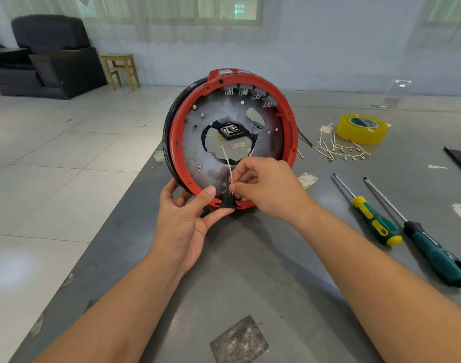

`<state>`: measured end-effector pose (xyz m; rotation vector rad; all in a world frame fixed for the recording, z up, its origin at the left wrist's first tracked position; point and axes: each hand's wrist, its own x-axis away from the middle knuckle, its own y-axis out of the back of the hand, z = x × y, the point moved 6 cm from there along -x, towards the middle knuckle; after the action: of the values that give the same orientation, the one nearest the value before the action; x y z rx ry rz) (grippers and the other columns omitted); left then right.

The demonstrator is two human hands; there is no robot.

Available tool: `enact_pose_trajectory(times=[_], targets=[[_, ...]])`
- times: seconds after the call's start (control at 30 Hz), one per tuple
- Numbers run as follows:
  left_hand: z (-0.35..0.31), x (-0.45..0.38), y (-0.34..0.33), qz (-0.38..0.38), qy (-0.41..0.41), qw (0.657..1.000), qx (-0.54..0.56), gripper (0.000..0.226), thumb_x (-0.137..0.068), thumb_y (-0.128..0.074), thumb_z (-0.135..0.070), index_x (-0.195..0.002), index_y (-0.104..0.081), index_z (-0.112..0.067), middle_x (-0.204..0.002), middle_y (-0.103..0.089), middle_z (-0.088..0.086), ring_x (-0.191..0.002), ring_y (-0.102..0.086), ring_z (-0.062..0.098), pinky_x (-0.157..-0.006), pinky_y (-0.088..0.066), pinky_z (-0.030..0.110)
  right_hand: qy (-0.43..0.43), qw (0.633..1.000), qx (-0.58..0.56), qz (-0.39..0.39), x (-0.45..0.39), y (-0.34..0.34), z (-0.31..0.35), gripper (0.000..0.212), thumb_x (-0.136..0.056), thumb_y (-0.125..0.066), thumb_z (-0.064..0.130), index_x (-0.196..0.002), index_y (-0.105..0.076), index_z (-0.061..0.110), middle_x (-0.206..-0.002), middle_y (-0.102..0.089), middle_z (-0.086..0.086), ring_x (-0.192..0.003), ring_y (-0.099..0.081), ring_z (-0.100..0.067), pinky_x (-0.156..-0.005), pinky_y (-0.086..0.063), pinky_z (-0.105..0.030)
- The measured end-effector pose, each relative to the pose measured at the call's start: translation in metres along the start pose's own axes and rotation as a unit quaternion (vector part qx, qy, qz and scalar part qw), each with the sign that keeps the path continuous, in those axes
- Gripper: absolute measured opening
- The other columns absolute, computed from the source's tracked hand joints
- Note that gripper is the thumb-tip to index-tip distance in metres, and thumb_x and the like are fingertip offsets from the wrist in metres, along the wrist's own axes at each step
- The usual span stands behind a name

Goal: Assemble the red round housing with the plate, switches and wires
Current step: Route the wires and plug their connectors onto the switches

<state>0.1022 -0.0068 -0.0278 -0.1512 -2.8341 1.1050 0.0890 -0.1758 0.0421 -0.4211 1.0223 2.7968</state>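
Right at the bottom rim, the right hand (263,184) pinches the lower end of a thin white wire (228,163) between thumb and fingers (243,171), its brass terminal held against the prongs of a small black switch (227,201). The left hand (187,218) grips that switch from both sides, thumb on top and fingers beneath, which also props the red round housing (175,142) on its edge on the grey tabletop (250,271). Inside the housing sits the grey metal plate (219,111) with a ragged central hole, and a row of grey switches (246,91) lines its upper rim. The wire looks limp and light, so it is best held close to the terminal, where the push can be aimed; the prongs seem thin enough to bend under a crooked shove. The housing appears rigid but apt to roll, so a steadying hold at its rim makes sense. Farther right lie loose spare wires (339,149), a roll of yellow tape (361,128) and two screwdrivers (373,213).
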Motion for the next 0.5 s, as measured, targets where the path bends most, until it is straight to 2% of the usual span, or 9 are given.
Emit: enact_pose_trajectory(times=[0.2, 0.3, 0.37, 0.43, 0.5], targets=[[0.0, -0.002, 0.0, 0.002, -0.002, 1.0, -0.004, 0.08, -0.069, -0.083, 0.001, -0.139, -0.048, -0.02, -0.135, -0.064, 0.022, -0.095, -0.077, 0.029, -0.076, -0.064, 0.057, 0.004, 1.0, 0.0, -0.004, 0.0, 0.001, 0.0, 0.007, -0.085, -0.078, 0.011, -0.088, -0.073, 0.014, -0.074, -0.075, 0.002, -0.067, -0.073, -0.011, -0.076, -0.062, -0.04], [-0.001, -0.005, 0.0, -0.002, -0.002, 1.0, -0.004, 0.077, -0.072, -0.083, 0.002, -0.137, -0.048, -0.021, -0.136, -0.064, 0.022, -0.099, -0.077, 0.03, -0.075, -0.064, 0.056, 0.024, 0.999, 0.021, -0.037, 0.0, 0.002, -0.001, 0.009, -0.087, -0.077, 0.014, -0.095, -0.074, 0.017, -0.083, -0.074, 0.008, -0.075, -0.07, -0.002, -0.074, -0.057, -0.019], [0.0, -0.006, 0.002, -0.007, 0.002, 1.0, 0.001, 0.074, -0.077, -0.081, 0.005, -0.138, -0.047, -0.019, -0.137, -0.063, 0.023, -0.1, -0.077, 0.031, -0.077, -0.064, 0.058, 0.042, 0.993, -0.017, -0.111, 0.002, 0.01, 0.0, 0.011, -0.09, -0.074, 0.013, -0.099, -0.073, 0.019, -0.086, -0.072, 0.013, -0.079, -0.068, 0.0, -0.073, -0.052, -0.011], [-0.001, -0.009, 0.004, -0.011, 0.006, 1.0, 0.006, 0.07, -0.082, -0.079, 0.007, -0.139, -0.047, -0.018, -0.138, -0.063, 0.024, -0.102, -0.074, 0.032, -0.079, -0.063, 0.059, 0.07, 0.973, -0.042, -0.215, 0.007, 0.025, -0.001, 0.012, -0.092, -0.068, 0.013, -0.099, -0.068, 0.023, -0.084, -0.069, 0.014, -0.076, -0.066, -0.003, -0.07, -0.051, -0.012], [-0.002, -0.012, 0.006, -0.014, 0.008, 1.0, 0.009, 0.068, -0.085, -0.077, 0.007, -0.139, -0.046, -0.018, -0.139, -0.063, 0.024, -0.106, -0.073, 0.035, -0.079, -0.063, 0.059, 0.068, 0.955, -0.044, -0.286, 0.013, 0.037, -0.013, 0.012, -0.092, -0.065, 0.014, -0.096, -0.062, 0.025, -0.081, -0.064, 0.014, -0.072, -0.061, -0.005, -0.065, -0.047, -0.013]])
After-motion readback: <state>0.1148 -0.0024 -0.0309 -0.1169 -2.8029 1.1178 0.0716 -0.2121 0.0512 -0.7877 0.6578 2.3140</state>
